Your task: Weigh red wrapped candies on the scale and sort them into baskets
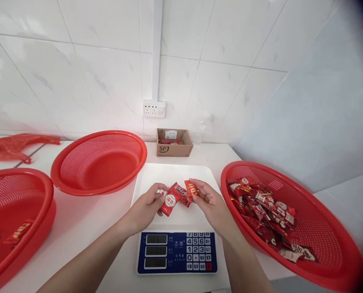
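Note:
Over the white pan (146, 175) of a digital scale (177, 252), both of my hands hold small red candy packets. My left hand (147, 205) pinches a red packet with a round white label (169, 200); a bit of another wrapper shows behind its fingers. Between thumb and fingers, my right hand (210, 201) grips an orange-red packet with yellow characters (191, 189). A darker red packet with black lettering (181, 193) sits between the two hands; which hand bears it I cannot tell. The scale's blue key panel faces me, its display digits too faint to read.
At right, a red basket (322, 195) holds many wrapped candies (267, 207). Another red basket (99, 162) stands back left, and one at the left edge (41, 179) contains a few packets. Behind the scale are a cardboard box (173, 150) and a clear bottle (199, 133). A red plastic bag (16, 145) lies far left.

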